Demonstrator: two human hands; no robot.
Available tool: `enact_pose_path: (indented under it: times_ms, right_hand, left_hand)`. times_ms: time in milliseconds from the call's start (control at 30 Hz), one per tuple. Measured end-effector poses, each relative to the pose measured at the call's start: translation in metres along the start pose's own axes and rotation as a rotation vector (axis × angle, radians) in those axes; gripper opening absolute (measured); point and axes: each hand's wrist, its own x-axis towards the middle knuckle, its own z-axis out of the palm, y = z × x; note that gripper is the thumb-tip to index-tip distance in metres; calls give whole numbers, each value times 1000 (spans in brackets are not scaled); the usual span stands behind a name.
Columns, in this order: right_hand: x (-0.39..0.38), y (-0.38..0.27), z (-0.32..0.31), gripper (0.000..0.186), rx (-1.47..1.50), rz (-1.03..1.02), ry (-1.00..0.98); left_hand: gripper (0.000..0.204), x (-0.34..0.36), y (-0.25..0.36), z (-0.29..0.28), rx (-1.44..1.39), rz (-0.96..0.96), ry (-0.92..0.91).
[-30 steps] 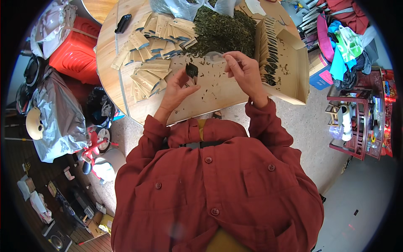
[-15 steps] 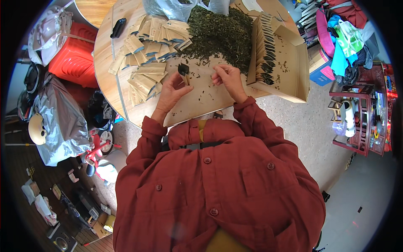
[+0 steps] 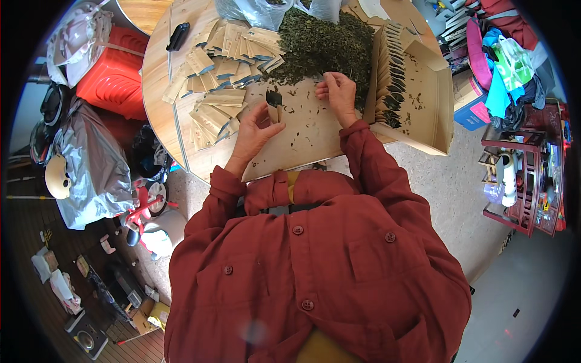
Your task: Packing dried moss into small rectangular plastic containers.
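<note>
My left hand (image 3: 257, 130) is closed round a small brown paper pouch (image 3: 275, 109). The pouch stands upright, its dark mouth open at the top. At the near edge of a heap of dried green leaves (image 3: 324, 45), my right hand (image 3: 338, 95) has its fingers drawn together in a pinch. Whatever lies between those fingertips is too small to make out. Left of the heap, several flat brown paper pouches (image 3: 227, 100) lie in overlapping rows. Loose leaf bits are scattered on the wooden table (image 3: 302, 142) between my hands.
To the right stands an open cardboard box (image 3: 440, 115) holding a row of upright pouches (image 3: 390, 75). Clear plastic bags (image 3: 254, 13) sit behind the leaves. A black object (image 3: 177, 37) lies at the table's left, beside a red plastic stool (image 3: 115, 72).
My right hand has moved forward to the edge of the leaf heap. The left hand keeps the pouch in nearly the same place. The whole view has shifted slightly.
</note>
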Motion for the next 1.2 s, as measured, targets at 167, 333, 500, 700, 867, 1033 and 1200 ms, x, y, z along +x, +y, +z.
enact_pose_path:
  times_ms: [167, 333, 500, 700, 867, 1033, 1200]
  right_hand:
    - [-18, -18, -9, 25, 39, -60, -59]
    - [-43, -59, -11, 24, 108, -103, -187]
    - [-60, -92, -4, 20, -153, -171, -383]
    - [-63, -98, 9, 14, -710, -821, -502]
    - [-72, -107, 19, 15, -928, -947, -588]
    - [-74, -106, 19, 16, -918, -933, -565]
    - [-73, -114, 10, 18, -666, -745, -334]
  left_hand:
    - [59, 9, -7, -4, 89, 103, 68]
    - [61, 19, -19, -9, 262, 136, 145]
    - [63, 20, -3, -2, 538, 51, 99]
    - [58, 20, 1, 3, 544, 249, 162]
    - [60, 20, -4, 0, 571, 141, 116]
    - [59, 23, -23, -2, 413, 214, 159]
    - [57, 20, -15, -1, 387, 201, 123]
